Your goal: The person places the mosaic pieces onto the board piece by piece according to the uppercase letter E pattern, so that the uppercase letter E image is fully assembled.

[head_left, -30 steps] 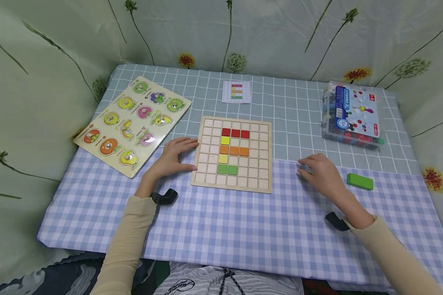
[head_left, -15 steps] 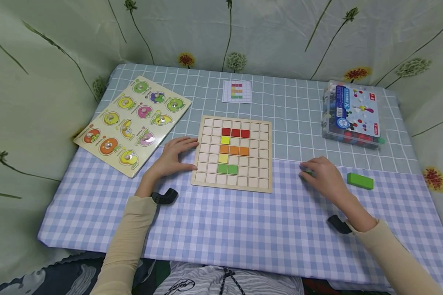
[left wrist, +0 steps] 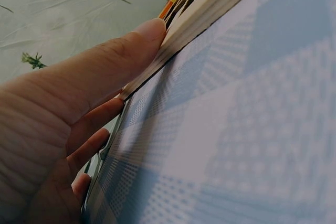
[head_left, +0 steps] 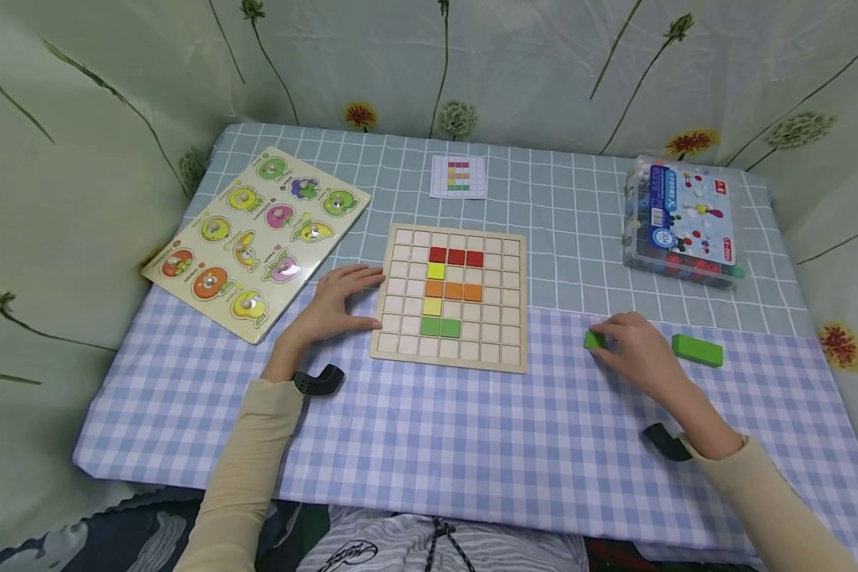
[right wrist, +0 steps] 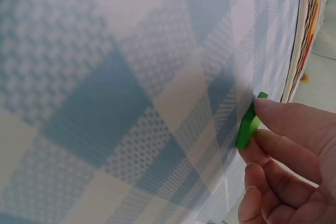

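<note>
A wooden grid board [head_left: 500,349] lies mid-table with red, yellow, orange and green square tiles [head_left: 440,327] set in some cells. My left hand [head_left: 332,306] touches the board's left edge, thumb and fingers spread along it. In the left wrist view the thumb [left wrist: 110,61] lies against the board's side. To the right of the board, my right hand [head_left: 632,349] pinches a small green tile [head_left: 594,340] between thumb and fingers, close over the checked cloth. The right wrist view shows this green tile [right wrist: 249,124] tilted, partly hidden by the fingertips.
A green rectangular block [head_left: 697,350] lies right of my right hand. Behind it stands a clear plastic box [head_left: 679,222] of coloured parts. A small pattern card [head_left: 458,177] lies beyond the board. At the left is a fruit peg puzzle [head_left: 257,238].
My right hand has shifted slightly right and toward me, and the green tile, hidden a second ago, now shows at its fingertips. My left hand and the board stay put.
</note>
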Motion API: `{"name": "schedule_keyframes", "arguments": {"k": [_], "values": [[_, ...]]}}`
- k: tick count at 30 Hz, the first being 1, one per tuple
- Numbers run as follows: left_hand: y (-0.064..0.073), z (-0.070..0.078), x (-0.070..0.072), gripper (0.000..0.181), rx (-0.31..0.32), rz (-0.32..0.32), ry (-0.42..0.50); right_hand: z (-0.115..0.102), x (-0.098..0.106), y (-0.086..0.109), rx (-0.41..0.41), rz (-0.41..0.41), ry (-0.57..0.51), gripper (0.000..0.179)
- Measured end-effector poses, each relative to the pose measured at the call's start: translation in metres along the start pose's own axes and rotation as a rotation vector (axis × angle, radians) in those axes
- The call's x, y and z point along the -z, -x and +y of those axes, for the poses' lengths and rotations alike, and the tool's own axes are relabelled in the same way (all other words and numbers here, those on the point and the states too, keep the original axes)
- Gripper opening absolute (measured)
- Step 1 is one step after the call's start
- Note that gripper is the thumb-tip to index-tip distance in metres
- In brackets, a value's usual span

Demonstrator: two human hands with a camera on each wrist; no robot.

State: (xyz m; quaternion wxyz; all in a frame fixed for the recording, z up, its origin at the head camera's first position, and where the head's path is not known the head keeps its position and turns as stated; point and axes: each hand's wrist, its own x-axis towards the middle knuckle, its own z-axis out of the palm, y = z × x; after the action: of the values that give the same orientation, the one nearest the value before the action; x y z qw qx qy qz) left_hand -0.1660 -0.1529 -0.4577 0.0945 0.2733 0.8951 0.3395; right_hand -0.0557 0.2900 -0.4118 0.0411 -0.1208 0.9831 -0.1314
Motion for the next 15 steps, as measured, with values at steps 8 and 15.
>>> {"name": "schedule_keyframes", "arguments": {"k": [8,15], "values": [[0.001,0.000,0.000,0.075,0.006,-0.005,0.004,-0.006,-0.002,-0.005,0.062,0.052,-0.014,0.027],[0.000,0.000,0.000,0.075,-0.001,-0.004,-0.008,-0.021,-0.003,-0.020,0.106,0.094,-0.021,0.026]]}}
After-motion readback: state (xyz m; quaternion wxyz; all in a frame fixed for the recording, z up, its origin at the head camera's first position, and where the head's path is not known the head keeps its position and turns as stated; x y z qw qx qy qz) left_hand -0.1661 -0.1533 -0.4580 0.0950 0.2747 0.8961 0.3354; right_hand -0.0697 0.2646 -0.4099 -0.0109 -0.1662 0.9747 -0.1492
